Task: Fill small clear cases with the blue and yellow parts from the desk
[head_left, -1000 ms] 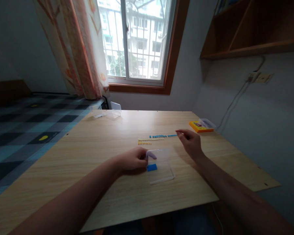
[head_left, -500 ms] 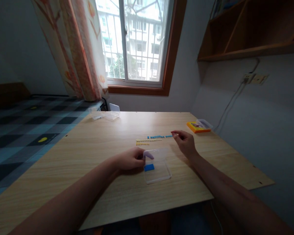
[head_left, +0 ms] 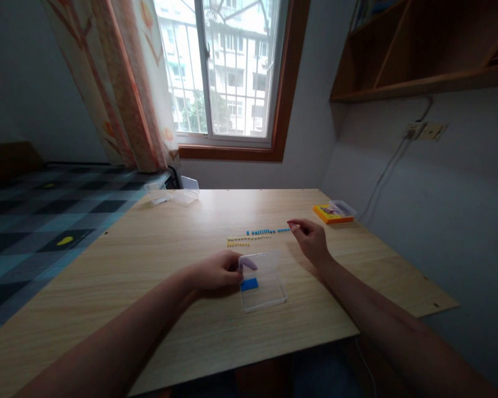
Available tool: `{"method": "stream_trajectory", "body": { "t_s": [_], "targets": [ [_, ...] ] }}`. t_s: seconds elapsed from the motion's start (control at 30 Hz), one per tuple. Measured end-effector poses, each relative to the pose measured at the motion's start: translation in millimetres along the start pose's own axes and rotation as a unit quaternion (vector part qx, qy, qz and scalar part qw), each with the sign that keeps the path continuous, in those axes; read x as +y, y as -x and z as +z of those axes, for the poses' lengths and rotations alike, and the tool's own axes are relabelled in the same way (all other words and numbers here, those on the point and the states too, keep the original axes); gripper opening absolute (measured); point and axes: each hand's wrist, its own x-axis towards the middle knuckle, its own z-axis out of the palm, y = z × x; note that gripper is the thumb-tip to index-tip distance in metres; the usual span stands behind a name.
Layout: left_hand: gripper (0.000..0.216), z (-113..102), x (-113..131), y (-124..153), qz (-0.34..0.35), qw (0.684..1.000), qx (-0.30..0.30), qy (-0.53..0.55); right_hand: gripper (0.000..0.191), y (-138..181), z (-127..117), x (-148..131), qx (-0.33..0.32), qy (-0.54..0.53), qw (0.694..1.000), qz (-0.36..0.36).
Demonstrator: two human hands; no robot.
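My left hand (head_left: pixel 216 271) rests on the wooden table (head_left: pixel 182 326) with its fingers curled against the left side of a small clear plastic box (head_left: pixel 262 282). A blue piece (head_left: pixel 249 284) lies inside the box near that hand. My right hand (head_left: pixel 309 239) hovers just past the box with thumb and forefinger pinched together; whatever is between them is too small to see. Its fingertips sit at the right end of a row of small blue pieces (head_left: pixel 268 230). A row of small yellow pieces (head_left: pixel 243 240) lies just in front of the blue row.
Two clear plastic boxes (head_left: pixel 174 192) stand at the table's far left corner. An orange box with a clear lid (head_left: pixel 333 211) lies at the far right edge. A bed with a checked cover (head_left: pixel 45 210) adjoins the table on the left. A window and curtain are behind.
The view has drifted slightly, so everything sits a little further left in the picture. Both hands keep their places relative to the box and the rows of pieces.
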Motion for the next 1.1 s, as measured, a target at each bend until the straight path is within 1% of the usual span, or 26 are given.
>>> {"method": "stream_trajectory", "body": {
  "t_s": [0.23,0.4,0.6,0.77,0.93,1.1],
  "targets": [
    [0.035,-0.6,-0.8,0.8,-0.008,1.0,-0.002,-0.01,0.037,-1.8,0.5,4.7,-0.001,-0.001,1.0,0.009],
    [0.039,-0.8,-2.6,1.1,-0.017,1.0,0.003,-0.018,0.037,-0.2,1.1,3.1,-0.006,-0.007,1.0,0.009],
    [0.032,-0.7,-2.3,1.4,-0.004,1.0,-0.002,0.008,0.038,2.0,1.2,0.0,-0.012,-0.018,1.0,0.008],
    [0.033,0.7,0.7,2.6,-0.011,1.0,-0.01,0.005,0.035,6.8,3.9,2.2,-0.019,-0.028,0.999,0.018],
    [0.023,2.6,3.7,3.4,-0.002,1.0,-0.02,0.019,0.033,14.4,7.8,2.8,-0.031,-0.04,0.998,0.031],
    [0.024,2.6,0.7,3.9,-0.01,1.0,-0.014,-0.003,0.033,16.1,7.4,6.9,-0.026,-0.036,0.998,0.043]
  ]
}}
